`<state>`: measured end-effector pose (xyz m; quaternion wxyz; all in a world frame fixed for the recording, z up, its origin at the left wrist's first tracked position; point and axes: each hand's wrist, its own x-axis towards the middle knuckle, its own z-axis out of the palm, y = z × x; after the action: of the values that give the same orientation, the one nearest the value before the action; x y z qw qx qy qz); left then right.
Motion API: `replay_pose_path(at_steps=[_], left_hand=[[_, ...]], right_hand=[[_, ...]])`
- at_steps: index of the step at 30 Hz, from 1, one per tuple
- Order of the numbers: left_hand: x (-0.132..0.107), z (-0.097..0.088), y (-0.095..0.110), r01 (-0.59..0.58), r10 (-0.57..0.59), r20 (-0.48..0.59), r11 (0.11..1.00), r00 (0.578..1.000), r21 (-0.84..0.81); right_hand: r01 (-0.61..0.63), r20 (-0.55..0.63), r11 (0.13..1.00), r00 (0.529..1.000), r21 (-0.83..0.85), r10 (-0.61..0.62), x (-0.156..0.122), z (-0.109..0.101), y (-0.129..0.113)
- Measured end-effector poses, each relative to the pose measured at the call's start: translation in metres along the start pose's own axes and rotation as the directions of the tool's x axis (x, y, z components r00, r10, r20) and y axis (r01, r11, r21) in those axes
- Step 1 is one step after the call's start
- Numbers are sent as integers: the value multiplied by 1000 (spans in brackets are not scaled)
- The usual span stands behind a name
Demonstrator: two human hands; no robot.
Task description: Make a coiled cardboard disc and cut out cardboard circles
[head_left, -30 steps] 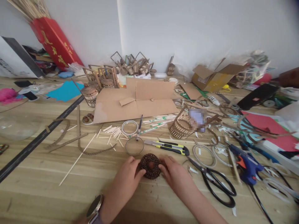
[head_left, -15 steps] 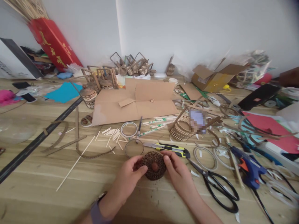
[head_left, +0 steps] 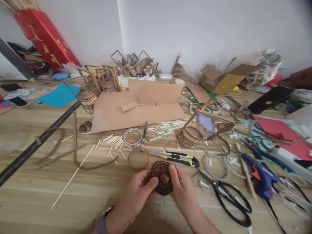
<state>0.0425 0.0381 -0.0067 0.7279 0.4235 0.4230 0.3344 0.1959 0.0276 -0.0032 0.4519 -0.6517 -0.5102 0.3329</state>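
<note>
Coiled lid (head_left: pixel 162 177) has tipped up toward my camera since a second ago, pinched between left hand (head_left: pixel 138 191) and right hand (head_left: pixel 184 187). Past the right one, a slatted basket (head_left: pixel 185 141) is partly blurred, contents unclear; red box (head_left: pixel 46 39) far beyond my left holds sticks (head_left: pixel 20 5). Utility knife (head_left: pixel 180 158) just ahead, scissors (head_left: pixel 216 184) rightward.

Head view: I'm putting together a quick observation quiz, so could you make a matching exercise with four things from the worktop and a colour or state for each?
1. coiled disc
2. utility knife
3. glue gun
4. scissors

a. mainly blue, with some orange
b. yellow and black
c. black-handled, with no yellow
d. held in the fingers of the left hand and right hand

Pairs: 1-d, 2-b, 3-a, 4-c
</note>
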Motion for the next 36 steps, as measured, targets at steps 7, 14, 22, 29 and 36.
replay_pose_path(at_steps=[7,14,22,29,36], left_hand=[[2,-4,-1,10,-11,-38,999,999,-33],[1,-6,3,0,0,-42,1000,999,2],[-3,-1,6,2,-3,-13,1000,1000,-9],[-2,0,8,14,-16,-21,998,1000,-59],[-5,-3,4,39,-42,-43,996,998,-78]], right_hand=[[-45,87,996,995,73,38,-1,1,4],[-98,236,974,971,204,48,-3,-3,-2],[-59,151,987,988,152,35,-13,3,8],[-96,216,976,975,196,52,-10,0,7],[-164,300,962,950,219,93,-7,-7,3]])
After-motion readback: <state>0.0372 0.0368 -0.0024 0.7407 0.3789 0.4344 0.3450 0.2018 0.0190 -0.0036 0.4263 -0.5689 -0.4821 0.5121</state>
